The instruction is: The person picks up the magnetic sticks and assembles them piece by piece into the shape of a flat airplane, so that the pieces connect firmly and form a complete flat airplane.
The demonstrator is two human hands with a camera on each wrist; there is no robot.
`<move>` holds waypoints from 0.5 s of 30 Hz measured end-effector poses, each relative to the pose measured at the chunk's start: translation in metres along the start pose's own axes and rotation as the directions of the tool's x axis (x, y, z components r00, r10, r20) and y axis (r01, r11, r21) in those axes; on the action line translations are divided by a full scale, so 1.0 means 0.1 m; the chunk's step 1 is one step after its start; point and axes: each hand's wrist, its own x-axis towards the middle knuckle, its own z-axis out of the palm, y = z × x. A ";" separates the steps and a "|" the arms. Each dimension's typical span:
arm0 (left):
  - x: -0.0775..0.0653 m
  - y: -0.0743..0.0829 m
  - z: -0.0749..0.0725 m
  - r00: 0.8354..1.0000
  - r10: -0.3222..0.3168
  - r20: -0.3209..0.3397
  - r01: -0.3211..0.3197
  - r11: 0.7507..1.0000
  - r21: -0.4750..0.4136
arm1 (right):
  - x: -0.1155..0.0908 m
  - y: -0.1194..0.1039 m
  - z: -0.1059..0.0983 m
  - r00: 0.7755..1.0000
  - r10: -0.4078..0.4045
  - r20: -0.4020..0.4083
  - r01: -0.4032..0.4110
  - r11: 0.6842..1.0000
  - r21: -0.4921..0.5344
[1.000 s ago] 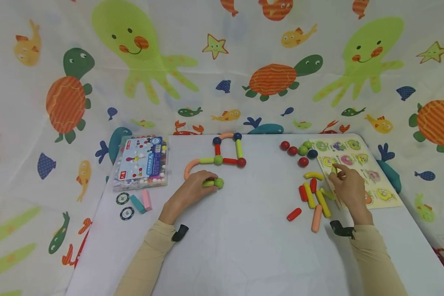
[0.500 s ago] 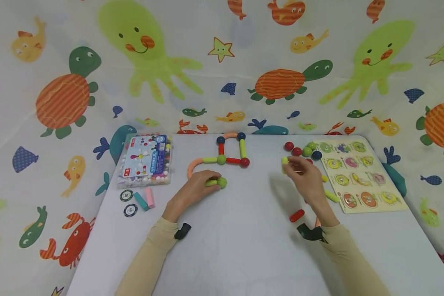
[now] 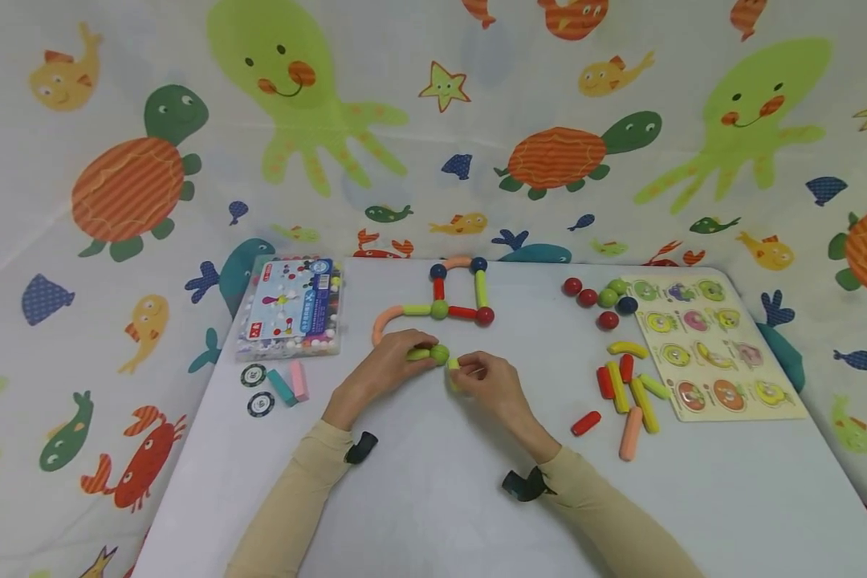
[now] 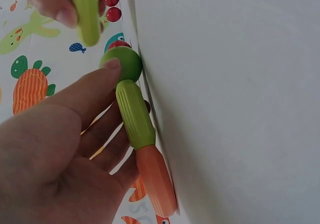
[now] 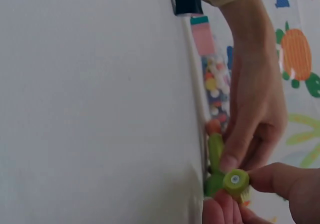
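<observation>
My left hand (image 3: pixel 379 369) pinches a green ball (image 4: pixel 127 64), thumb on top and fingers behind. From this ball a short green rod (image 4: pixel 135 114) runs to an orange curved rod (image 4: pixel 156 179). In the head view the curve continues to a linked frame of colored rods with another green ball (image 3: pixel 440 309), a red ball (image 3: pixel 485 315) and two dark blue balls. Between thumb and fingers of my right hand (image 3: pixel 494 389) is a short yellow-green rod (image 4: pixel 87 19), just right of the held ball. The right wrist view shows that rod end-on, with a magnet-like metal dot in it.
Loose red, green and blue balls (image 3: pixel 608 320) lie at the back right, with several rods (image 3: pixel 616 387) in front. Beside them is a fruit picture board (image 3: pixel 751 411). At left are a clear box of beads (image 3: pixel 289 309), two round chips (image 3: pixel 261 404) and two small blocks (image 3: pixel 299 380).
My right hand has carried the yellow-green rod from beside the picture board leftward to the held green ball. The left hand keeps its place on the ball; the view has shifted slightly.
</observation>
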 end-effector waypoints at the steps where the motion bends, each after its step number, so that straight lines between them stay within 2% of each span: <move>1: 0.00 0.01 0.00 1.000 0.000 0.000 0.000 1.000 0.001 | 0.00 0.00 0.03 1.000 -0.001 0.000 0.001 1.000 -0.002; 8: 0.00 0.03 -0.02 1.000 -0.012 0.003 0.012 1.000 0.004 | 0.02 -0.02 0.18 1.000 0.004 -0.008 -0.005 1.000 -0.022; 15: 0.00 0.03 -0.01 1.000 0.001 0.000 -0.001 1.000 0.011 | 0.02 -0.04 0.23 1.000 0.006 -0.010 -0.007 1.000 -0.024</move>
